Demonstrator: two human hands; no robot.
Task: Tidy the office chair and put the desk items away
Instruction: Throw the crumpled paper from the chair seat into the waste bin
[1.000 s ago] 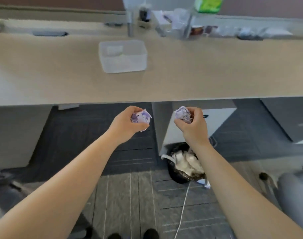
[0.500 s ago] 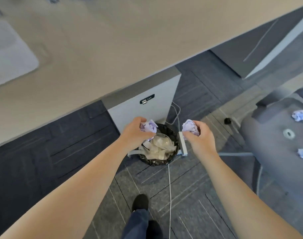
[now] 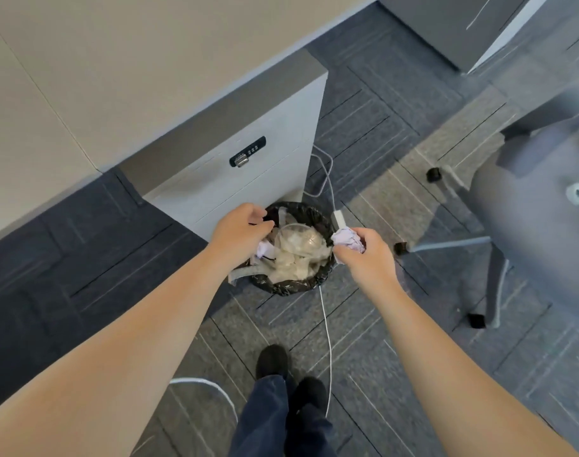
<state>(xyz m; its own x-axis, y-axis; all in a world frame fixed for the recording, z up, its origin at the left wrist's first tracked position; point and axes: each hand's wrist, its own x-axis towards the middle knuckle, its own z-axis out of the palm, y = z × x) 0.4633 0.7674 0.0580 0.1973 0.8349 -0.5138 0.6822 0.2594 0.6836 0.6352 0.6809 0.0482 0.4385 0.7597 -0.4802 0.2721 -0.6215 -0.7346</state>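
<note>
Lilac crumpled paper ball (image 3: 349,238) sits pinched in the right hand (image 3: 367,258) at the wastebasket (image 3: 309,211) rim — another paper wad (image 3: 265,249) lies just under the left hand's (image 3: 238,230) loosened, empty fingers (image 3: 260,229), among the trash.

Crumpled lilac paper ball (image 3: 349,238) in right hand (image 3: 367,258) above bin (image 3: 291,286)

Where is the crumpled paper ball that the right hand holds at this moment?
Head view, right of centre: the right hand pinches the crumpled paper ball over the right rim of the black-lined waste bin.
</note>
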